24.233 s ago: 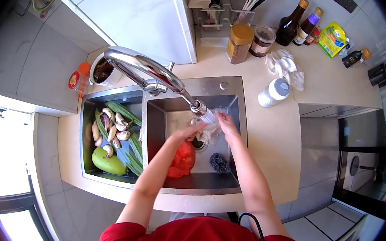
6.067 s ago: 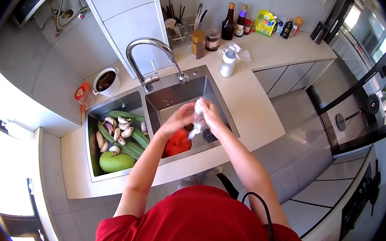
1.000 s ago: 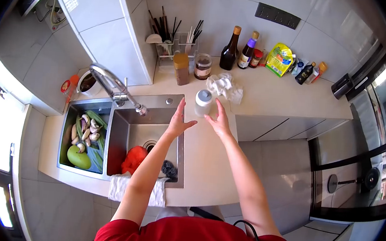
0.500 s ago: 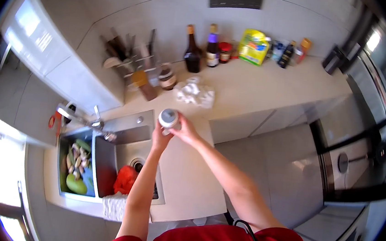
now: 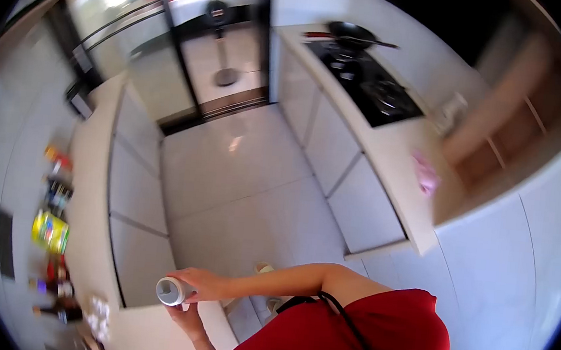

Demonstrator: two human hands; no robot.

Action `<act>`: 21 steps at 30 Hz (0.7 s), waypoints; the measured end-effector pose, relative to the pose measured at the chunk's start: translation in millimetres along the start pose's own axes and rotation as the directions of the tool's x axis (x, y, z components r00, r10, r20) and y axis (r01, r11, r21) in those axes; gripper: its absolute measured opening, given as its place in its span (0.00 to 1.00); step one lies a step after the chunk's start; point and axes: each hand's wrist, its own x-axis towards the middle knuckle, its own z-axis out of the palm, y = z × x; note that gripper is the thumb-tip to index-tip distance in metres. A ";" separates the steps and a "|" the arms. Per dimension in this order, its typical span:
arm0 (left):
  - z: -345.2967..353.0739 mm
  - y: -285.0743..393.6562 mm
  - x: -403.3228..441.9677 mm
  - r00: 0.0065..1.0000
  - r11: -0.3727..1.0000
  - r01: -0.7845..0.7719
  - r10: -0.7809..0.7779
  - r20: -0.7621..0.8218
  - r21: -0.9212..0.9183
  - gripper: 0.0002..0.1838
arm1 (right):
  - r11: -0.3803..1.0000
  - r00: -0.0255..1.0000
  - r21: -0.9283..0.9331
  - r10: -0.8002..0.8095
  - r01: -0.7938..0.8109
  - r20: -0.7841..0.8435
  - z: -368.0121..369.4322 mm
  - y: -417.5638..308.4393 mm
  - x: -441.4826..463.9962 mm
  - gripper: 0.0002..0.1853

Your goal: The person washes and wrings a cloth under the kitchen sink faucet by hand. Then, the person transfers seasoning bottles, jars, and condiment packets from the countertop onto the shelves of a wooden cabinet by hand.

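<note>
A small white round container (image 5: 169,291) with a greyish round top is held between my two hands, over the counter's end. My right hand (image 5: 203,284) grips it from the side, its arm stretched across from my shoulder. Below it, my left hand (image 5: 188,319) has its fingers around the lower part. The container's kind does not show clearly.
Bottles, including a dark one (image 5: 63,311), and a yellow pouch (image 5: 50,232) line the counter at left, near a crumpled white cloth (image 5: 98,318). Across the tiled floor (image 5: 241,171) are a hob (image 5: 368,83) with a wok (image 5: 350,34) and a pink cloth (image 5: 424,174).
My head and body have turned to the right, away from the sink. The stove counter and glass doors now fill the view. The white container stays in both hands.
</note>
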 end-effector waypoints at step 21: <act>653.1 229.3 -196.6 0.068 0.821 -0.230 0.549 0.833 -0.522 0.36 | 0.807 -0.072 -0.131 -0.209 -0.576 -0.975 -431.6 -8.0 -466.1 0.37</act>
